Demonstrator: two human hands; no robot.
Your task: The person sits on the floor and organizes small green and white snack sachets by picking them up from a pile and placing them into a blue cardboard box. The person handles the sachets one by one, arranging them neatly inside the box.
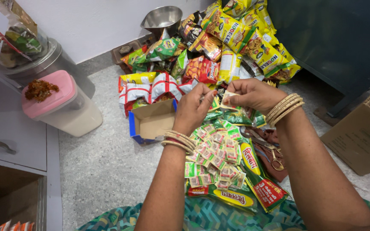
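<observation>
While both hands meet over the heap, each grip is pinched shut on the same small sachet [227, 99]: the left hand [192, 108] nips its near edge between thumb and forefinger, the right hand [253, 94] holds the far edge, so the little packet is stretched between them, seemingly to part it from its strip. At six o'clock from the hands lies a spread of green-and-red sachet strips [215, 156] on the floor [103, 167], kept close within reach. Scissors [275, 160] rest at four o'clock, just beside the strips. An open blue cardboard box [150, 122] sits at nine o'clock, mouth up. Noodle packets [245, 36] pile up at twelve o'clock, and a steel bowl [161, 19] stands behind them by the wall.
</observation>
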